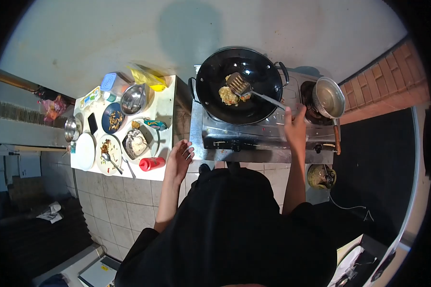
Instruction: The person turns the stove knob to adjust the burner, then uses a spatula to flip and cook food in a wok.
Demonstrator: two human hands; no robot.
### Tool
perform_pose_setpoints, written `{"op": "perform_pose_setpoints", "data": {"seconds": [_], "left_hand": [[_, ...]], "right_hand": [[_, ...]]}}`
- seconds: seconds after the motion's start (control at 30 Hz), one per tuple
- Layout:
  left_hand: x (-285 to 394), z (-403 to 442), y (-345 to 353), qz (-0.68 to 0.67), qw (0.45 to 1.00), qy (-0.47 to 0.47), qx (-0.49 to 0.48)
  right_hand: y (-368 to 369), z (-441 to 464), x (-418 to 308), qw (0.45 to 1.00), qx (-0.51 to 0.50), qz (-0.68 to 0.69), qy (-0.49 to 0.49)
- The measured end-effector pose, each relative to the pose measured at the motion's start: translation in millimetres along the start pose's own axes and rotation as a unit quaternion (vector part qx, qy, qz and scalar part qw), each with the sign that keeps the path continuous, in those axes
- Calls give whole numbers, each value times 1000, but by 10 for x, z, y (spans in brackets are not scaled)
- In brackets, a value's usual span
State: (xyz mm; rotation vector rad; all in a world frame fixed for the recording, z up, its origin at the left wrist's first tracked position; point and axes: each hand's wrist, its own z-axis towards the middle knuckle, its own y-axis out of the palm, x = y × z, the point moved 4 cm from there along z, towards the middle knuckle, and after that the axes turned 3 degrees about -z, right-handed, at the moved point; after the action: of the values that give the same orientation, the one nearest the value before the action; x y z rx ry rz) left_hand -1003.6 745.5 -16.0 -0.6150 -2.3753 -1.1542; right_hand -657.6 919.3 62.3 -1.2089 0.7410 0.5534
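A slotted metal spatula (pixel 240 86) reaches into a black two-handled wok (pixel 263 71) on the stove. My right hand (pixel 295 123) is closed on the end of its handle, to the right of the wok rim. Under the spatula's head lies a clump of yellowish cooked food (pixel 226 97) with orange bits; the head hides part of it. My left hand (pixel 180 158) holds nothing, its fingers loosely apart, in front of the stove's left corner. A red bottle (pixel 152 164) lies on the side table just left of that hand.
A saucepan (pixel 328 98) sits on the right burner of the stove (pixel 263 136), its handle pointing toward me past the front edge. The white side table (pixel 166 105) carries several plates and bowls, a phone (pixel 92 123) and a yellow bag (pixel 147 77).
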Motion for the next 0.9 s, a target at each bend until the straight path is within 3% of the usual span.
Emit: {"op": "perform_pose_setpoints", "data": {"seconds": [0.13, 0.2, 0.27, 0.4, 0.47, 0.5, 0.53, 0.6, 0.67, 0.73, 0.83, 0.9], "left_hand": [[77, 28, -71, 35, 998, -40, -28], [10, 52, -85, 59, 992, -87, -73], [-95, 53, -35, 69, 982, -123, -127], [-385, -6, 53, 78, 968, -191, -141], [-566, -88, 110, 3, 942, -264, -207], [-591, -244, 167, 40, 972, -171, -156], [-625, -280, 216, -18, 921, -285, -266], [-756, -227, -17, 7, 941, -285, -182], [-763, -297, -80, 50, 938, -278, -202], [-769, -292, -70, 90, 934, -271, -216], [-824, -40, -89, 356, 902, -158, -186], [-951, 315, -68, 454, 870, -122, -150]], "right_hand": [[-176, -440, -609, 1000, -12, 1, 11], [-47, -693, -731, 996, -61, 7, -69], [119, -1014, -760, 996, -77, 14, -41], [575, -1788, -959, 969, -156, 68, -182], [806, -2177, -985, 946, -224, 88, -216], [870, -2302, -917, 949, -213, 93, -212], [973, -2425, -848, 945, -233, 41, -225], [1016, -2537, -729, 944, -234, -4, -230], [972, -2599, -558, 941, -256, -46, -217], [856, -2703, -395, 958, -203, -40, -198], [547, -2989, 24, 987, -90, 63, -116], [328, -3291, 378, 991, -98, 73, -53]]}}
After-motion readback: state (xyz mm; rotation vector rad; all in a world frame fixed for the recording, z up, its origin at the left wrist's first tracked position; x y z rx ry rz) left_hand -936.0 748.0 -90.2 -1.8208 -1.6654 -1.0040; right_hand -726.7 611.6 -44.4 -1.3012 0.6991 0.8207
